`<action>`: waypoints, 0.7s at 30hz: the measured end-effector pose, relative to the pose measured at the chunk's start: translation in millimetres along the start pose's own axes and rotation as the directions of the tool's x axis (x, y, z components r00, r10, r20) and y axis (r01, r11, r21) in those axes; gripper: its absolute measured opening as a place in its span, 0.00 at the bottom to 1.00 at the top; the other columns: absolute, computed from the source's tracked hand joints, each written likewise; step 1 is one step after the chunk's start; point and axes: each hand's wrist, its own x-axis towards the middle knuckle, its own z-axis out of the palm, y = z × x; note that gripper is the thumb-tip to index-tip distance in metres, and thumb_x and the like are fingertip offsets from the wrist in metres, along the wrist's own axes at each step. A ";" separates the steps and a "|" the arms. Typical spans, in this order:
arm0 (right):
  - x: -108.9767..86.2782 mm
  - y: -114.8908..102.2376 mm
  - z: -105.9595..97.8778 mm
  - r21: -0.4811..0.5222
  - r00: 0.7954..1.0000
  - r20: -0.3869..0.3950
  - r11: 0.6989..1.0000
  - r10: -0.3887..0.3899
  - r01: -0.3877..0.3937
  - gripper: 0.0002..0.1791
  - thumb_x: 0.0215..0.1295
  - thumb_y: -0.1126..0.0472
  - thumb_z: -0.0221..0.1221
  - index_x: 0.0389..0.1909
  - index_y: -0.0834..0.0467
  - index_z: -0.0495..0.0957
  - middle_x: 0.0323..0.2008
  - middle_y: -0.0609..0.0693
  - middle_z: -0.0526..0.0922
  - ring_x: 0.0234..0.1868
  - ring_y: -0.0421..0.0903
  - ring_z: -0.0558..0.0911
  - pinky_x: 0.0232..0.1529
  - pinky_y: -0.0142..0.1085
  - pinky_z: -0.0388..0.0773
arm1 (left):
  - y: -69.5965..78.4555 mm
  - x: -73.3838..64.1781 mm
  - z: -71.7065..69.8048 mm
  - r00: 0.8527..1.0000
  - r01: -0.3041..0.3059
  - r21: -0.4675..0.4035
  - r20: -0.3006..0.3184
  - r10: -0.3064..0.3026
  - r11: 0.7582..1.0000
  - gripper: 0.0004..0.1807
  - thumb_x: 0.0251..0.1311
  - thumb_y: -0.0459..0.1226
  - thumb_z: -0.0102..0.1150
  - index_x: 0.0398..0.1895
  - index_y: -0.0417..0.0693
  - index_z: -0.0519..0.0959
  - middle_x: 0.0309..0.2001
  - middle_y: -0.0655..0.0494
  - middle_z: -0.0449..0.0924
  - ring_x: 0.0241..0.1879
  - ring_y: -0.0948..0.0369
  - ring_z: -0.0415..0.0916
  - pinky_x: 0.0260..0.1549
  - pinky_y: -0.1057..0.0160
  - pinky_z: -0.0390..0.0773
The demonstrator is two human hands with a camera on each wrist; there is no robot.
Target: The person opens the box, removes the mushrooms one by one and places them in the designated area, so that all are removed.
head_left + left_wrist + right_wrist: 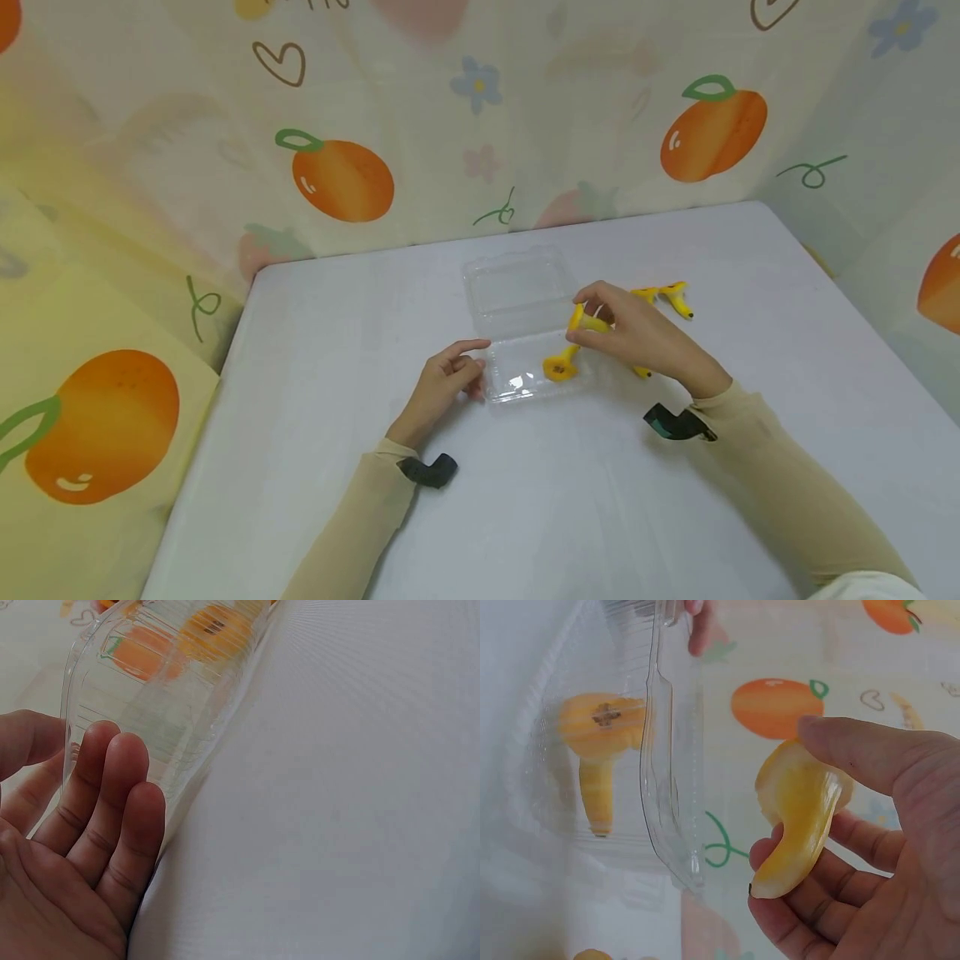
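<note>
A clear plastic clamshell box (517,310) lies with its lid raised at the back. My right hand (637,329) holds a yellow banana-shaped piece with a flared round end (799,825) above the box's right side, thumb on the flare and fingers under the curved stem. A similar yellow piece (559,367) lies inside the box, a brown mark in its round face. At the box's left edge is my left hand (442,379), its index finger stretched to the rim. In the left wrist view, its loosely bent fingers (127,795) rest against the clear wall.
To the right of the box lie more yellow pieces (677,300), partly behind my right hand; one tip (642,372) shows below that hand. A white cloth covers the table (337,333). Behind it hangs a fruit-printed curtain (420,108).
</note>
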 end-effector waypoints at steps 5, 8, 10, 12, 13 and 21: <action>-1.8 2.9 -3.3 0.000 1.000 -0.001 1.000 0.005 -0.005 0.27 0.65 0.50 0.67 0.60 0.57 0.72 0.49 0.55 0.81 0.50 0.53 0.77 0.53 0.47 0.75 | 1.8 -0.6 -0.1 1.000 0.006 0.001 0.002 -0.006 1.000 0.21 0.71 0.34 0.56 0.65 0.43 0.75 0.25 0.57 0.77 0.23 0.63 0.78 0.30 0.68 0.79; -2.4 4.3 -4.2 -0.015 1.000 -0.007 1.000 0.006 -0.007 0.27 0.65 0.49 0.67 0.60 0.57 0.72 0.49 0.56 0.81 0.51 0.53 0.78 0.54 0.48 0.76 | 1.8 -0.6 -0.1 1.000 0.006 0.000 0.001 -0.006 1.000 0.21 0.71 0.34 0.56 0.65 0.43 0.75 0.24 0.57 0.77 0.23 0.63 0.77 0.30 0.68 0.79; -3.0 4.9 -4.9 -0.024 1.000 -0.014 1.000 0.007 -0.007 0.28 0.65 0.50 0.67 0.60 0.58 0.72 0.49 0.56 0.81 0.51 0.54 0.78 0.55 0.49 0.77 | 1.8 -0.4 0.0 1.000 0.005 0.000 0.000 -0.005 1.000 0.21 0.71 0.34 0.56 0.65 0.42 0.75 0.24 0.57 0.77 0.23 0.63 0.77 0.30 0.68 0.79; -3.9 5.0 -5.8 -0.033 1.000 -0.020 0.999 0.010 -0.011 0.28 0.65 0.50 0.67 0.59 0.58 0.71 0.49 0.56 0.81 0.50 0.53 0.78 0.54 0.49 0.77 | 1.7 -0.3 0.1 1.000 0.005 0.003 0.000 -0.005 1.000 0.21 0.71 0.34 0.56 0.65 0.42 0.75 0.24 0.57 0.77 0.23 0.63 0.77 0.29 0.68 0.78; -4.6 5.4 -6.2 -0.034 1.000 -0.023 0.999 0.011 -0.012 0.28 0.65 0.50 0.68 0.59 0.58 0.71 0.49 0.57 0.81 0.50 0.53 0.78 0.53 0.48 0.77 | 1.4 -0.2 0.1 1.000 0.005 0.004 0.001 -0.005 1.000 0.21 0.71 0.35 0.56 0.65 0.42 0.75 0.24 0.57 0.77 0.23 0.63 0.77 0.30 0.68 0.78; -7.8 7.7 -10.3 -0.054 0.997 -0.043 0.997 0.061 -0.063 0.28 0.65 0.48 0.67 0.59 0.57 0.71 0.47 0.55 0.80 0.46 0.51 0.78 0.48 0.42 0.75 | 0.1 0.7 0.3 1.000 0.008 0.003 0.001 -0.008 1.000 0.21 0.71 0.34 0.56 0.65 0.41 0.75 0.24 0.57 0.77 0.23 0.64 0.77 0.30 0.68 0.78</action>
